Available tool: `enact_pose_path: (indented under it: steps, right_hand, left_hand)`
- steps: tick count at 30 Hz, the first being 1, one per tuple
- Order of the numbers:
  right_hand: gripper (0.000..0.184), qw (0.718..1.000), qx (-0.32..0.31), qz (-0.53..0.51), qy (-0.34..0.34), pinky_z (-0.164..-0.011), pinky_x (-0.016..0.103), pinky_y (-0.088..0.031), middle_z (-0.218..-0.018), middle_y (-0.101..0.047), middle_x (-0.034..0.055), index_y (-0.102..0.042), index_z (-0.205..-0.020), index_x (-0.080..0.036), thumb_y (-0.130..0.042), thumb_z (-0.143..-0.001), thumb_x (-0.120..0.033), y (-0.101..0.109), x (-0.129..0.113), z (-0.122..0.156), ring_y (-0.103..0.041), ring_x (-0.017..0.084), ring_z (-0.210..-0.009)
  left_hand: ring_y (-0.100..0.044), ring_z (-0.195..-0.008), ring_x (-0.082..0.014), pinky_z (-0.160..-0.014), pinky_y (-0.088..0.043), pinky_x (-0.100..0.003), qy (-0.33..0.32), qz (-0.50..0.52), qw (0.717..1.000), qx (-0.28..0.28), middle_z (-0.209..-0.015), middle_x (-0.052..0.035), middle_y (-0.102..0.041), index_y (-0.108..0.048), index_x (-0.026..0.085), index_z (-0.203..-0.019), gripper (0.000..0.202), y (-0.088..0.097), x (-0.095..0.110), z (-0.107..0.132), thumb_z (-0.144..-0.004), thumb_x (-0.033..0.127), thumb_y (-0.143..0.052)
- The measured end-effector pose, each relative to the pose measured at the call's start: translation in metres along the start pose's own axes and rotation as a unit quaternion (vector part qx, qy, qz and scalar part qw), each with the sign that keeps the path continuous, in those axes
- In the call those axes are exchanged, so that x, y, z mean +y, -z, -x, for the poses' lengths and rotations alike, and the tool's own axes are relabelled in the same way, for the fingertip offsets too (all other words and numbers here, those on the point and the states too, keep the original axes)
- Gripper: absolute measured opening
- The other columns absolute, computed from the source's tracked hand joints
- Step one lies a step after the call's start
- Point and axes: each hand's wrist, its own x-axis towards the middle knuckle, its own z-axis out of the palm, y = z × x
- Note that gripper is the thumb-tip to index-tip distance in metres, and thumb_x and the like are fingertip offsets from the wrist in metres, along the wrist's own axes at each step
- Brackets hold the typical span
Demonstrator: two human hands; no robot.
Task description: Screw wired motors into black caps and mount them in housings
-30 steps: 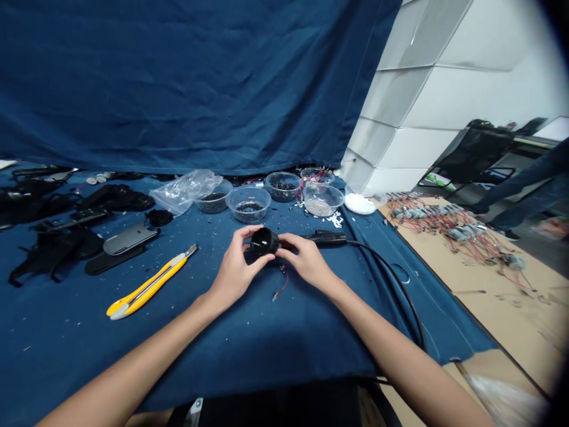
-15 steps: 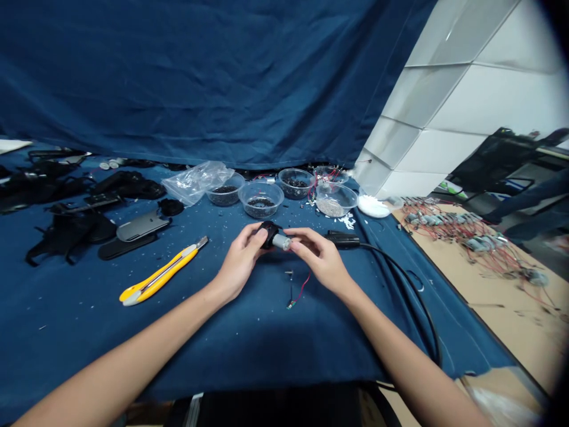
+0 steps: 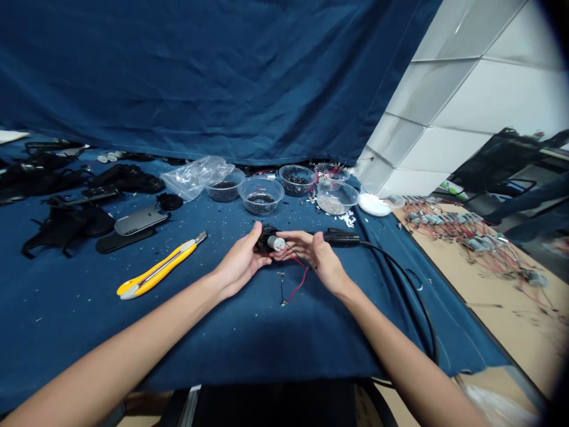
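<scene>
My left hand is closed around a black plastic housing with a small silver motor sticking out of its right side. My right hand is close against the motor's right, fingers stretched toward it and touching around its far side or underside, thumb raised and apart. A thin red wire and a dark one trail from the motor past the right fingers and hang below, with a tiny circuit board at their lower end. Where the fingertips meet the housing is partly hidden.
A yellow utility knife lies left, blade extended. Clear bowls of small parts and a plastic bag stand behind. Black parts lie far left. A black tool with a cable sits right. Wired motors cover cardboard.
The motor has turned so its end faces me more. My right thumb has lifted off the motor, and the red wire and board have shifted slightly left.
</scene>
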Motion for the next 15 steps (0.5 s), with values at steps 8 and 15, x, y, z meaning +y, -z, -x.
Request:
enact_pose_path:
  steps: [8,15]
  right_hand:
    - [0.040,0.934,0.066,0.315,0.155,-0.093,0.038,-0.048,-0.107,-0.057,0.0081,-0.051,-0.131,-0.024,-0.051,-0.091,-0.027,-0.0035,-0.0001,0.0025,-0.057,0.018,-0.100]
    - [0.055,0.892,0.057,0.395,0.213,-0.104,0.043,-0.042,-0.126,-0.049,0.0106,-0.045,-0.138,-0.025,-0.063,-0.085,-0.027,-0.0061,0.0047,-0.0014,-0.047,0.022,-0.120]
  left_hand:
    - [-0.059,-0.062,-0.0113,-0.057,-0.047,-0.022,0.053,0.022,0.998,0.005,-0.080,-0.0103,-0.067,-0.064,0.011,-0.093,0.050,0.0002,-0.0002,0.0000,-0.089,0.059,-0.050]
    - [-0.062,-0.062,-0.0125,-0.058,-0.050,-0.023,0.074,0.027,0.997,-0.010,-0.082,-0.0116,-0.066,-0.061,0.010,-0.100,0.046,-0.0051,0.0018,0.0046,-0.095,0.051,-0.042]
